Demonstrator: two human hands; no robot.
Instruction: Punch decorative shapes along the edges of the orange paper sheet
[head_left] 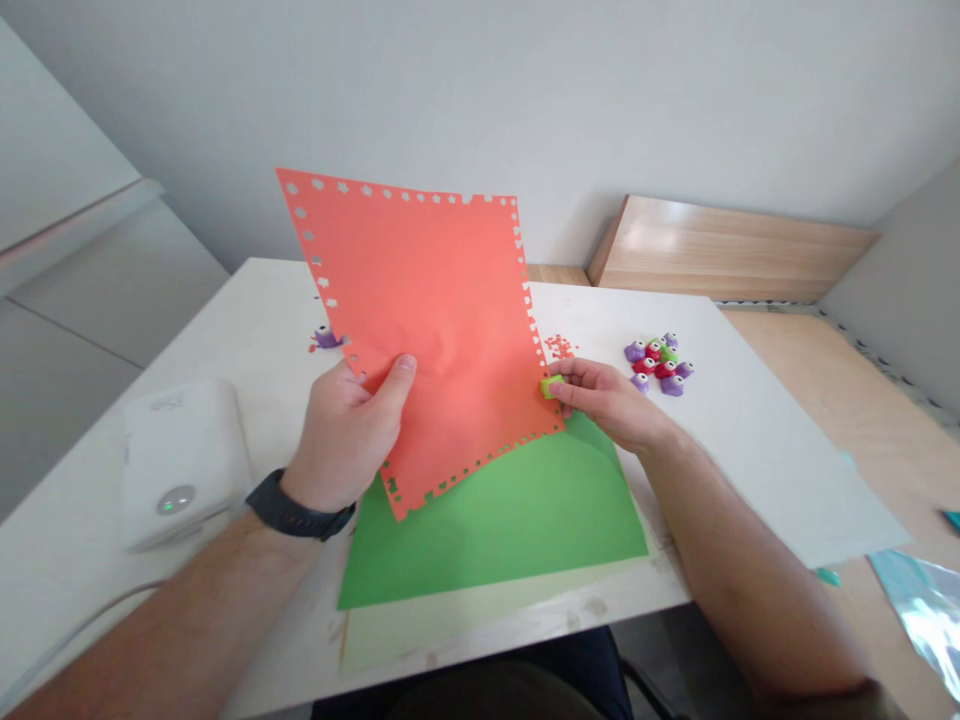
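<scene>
An orange sheet of paper [457, 300] is held up off the table, with small shaped holes punched along its edges. My left hand [352, 420] grips its lower left side, thumb on the front and fingers hidden behind. At the right edge, my right hand [600, 395] is closed on a small yellow-green craft punch [551, 387], which sits against the paper's border. Below lies a green sheet of paper [495, 530], partly covered by the orange one. Small orange cut-outs [559, 347] are scattered on the table just beyond my right hand.
Several purple, red and green craft punches [660, 364] are grouped at the right. Another purple punch [325, 338] stands behind the orange sheet's left edge. A white device [184, 460] with a cable is at left. A wooden board [720, 245] leans by the wall.
</scene>
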